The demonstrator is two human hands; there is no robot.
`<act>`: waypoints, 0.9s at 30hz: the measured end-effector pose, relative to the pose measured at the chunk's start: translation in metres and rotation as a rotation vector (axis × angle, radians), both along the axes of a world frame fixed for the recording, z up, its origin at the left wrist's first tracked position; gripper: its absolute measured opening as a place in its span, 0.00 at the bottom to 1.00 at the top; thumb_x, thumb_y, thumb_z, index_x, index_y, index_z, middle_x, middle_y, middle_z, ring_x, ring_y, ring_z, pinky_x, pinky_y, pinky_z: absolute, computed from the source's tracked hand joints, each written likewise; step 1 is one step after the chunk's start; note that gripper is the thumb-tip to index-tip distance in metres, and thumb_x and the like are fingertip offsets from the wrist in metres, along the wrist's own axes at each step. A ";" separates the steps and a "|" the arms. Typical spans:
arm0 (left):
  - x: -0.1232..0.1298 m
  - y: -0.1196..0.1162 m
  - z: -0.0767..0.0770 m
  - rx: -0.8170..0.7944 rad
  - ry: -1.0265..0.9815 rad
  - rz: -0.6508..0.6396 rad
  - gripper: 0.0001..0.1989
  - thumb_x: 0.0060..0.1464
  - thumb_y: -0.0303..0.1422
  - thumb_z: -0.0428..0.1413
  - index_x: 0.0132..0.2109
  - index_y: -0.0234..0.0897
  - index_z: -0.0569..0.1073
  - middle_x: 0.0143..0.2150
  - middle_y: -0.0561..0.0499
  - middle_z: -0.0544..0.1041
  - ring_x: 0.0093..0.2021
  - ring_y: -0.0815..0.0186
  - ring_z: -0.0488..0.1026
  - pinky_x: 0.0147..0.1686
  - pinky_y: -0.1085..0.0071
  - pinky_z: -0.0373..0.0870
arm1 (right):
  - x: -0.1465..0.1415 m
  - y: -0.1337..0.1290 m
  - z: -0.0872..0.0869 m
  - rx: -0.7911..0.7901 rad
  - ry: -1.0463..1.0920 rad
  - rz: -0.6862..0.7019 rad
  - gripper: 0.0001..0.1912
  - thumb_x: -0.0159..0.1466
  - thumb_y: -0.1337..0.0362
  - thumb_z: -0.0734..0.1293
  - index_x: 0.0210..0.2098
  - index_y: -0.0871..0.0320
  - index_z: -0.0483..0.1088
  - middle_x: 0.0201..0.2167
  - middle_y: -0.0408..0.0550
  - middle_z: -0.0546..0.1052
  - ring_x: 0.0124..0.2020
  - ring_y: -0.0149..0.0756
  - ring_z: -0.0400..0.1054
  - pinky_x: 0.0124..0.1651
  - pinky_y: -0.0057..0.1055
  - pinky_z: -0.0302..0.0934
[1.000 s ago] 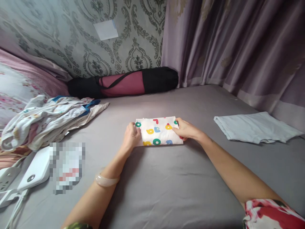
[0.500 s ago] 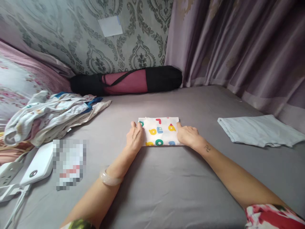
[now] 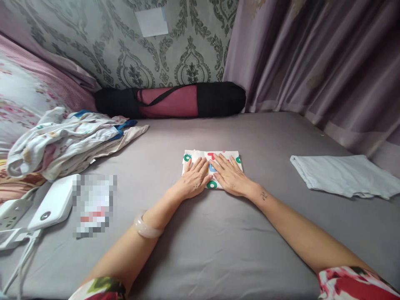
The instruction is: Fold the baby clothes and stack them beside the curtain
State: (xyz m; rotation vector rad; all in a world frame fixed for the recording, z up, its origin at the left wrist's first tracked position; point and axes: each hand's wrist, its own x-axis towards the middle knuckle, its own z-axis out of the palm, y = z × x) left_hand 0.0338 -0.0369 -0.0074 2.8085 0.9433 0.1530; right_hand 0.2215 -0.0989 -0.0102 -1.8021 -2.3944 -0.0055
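A white cloth with colourful printed shapes (image 3: 211,184) lies folded into a flat rectangle on the grey sheet (image 3: 218,241). My left hand (image 3: 196,178) rests flat on its left part, fingers spread and pointing away from me. On the right part lies my right hand (image 3: 230,175), palm down with the fingers apart. Both hands press on top of the cloth and hide much of its middle; the two thumbs are close to each other.
A pale folded garment (image 3: 346,175) lies at the right. At the left are a heap of clothes (image 3: 75,141), a white power bank (image 3: 56,202), a power strip (image 3: 12,214) and cables. A long black and maroon bag (image 3: 168,101) lies along the wall.
Both hands have let go of the cloth's side edges and moved inward onto its top, with the fingers now spread flat. The view has shifted slightly.
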 end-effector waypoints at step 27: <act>-0.007 0.031 -0.014 0.041 -0.429 0.249 0.17 0.64 0.29 0.42 0.55 0.37 0.68 0.59 0.43 0.72 0.63 0.60 0.65 0.61 0.58 0.60 | -0.035 0.026 0.023 -0.066 0.042 -0.073 0.33 0.72 0.54 0.45 0.69 0.67 0.51 0.71 0.58 0.50 0.72 0.45 0.38 0.70 0.51 0.30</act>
